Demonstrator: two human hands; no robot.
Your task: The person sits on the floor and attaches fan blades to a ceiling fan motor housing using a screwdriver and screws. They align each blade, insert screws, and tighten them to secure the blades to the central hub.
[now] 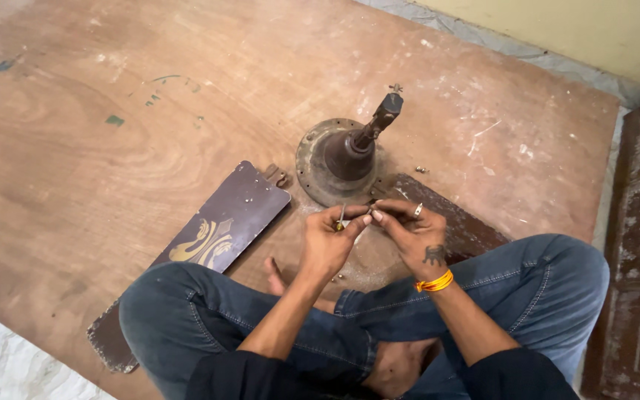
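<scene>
Small screw [370,210] between both hands [372,233]

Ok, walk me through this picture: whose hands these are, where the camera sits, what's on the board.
The camera sits on the person's head and looks down, so both hands are their own. They sit cross-legged in jeans on a worn wooden board. In front of them stands a rusty ceiling-fan motor with its rod pointing up. A brown fan blade with a gold pattern lies to the left; a second blade lies to the right. The left hand and right hand meet over something small, too tiny to identify. A few screws lie nearby.
</scene>
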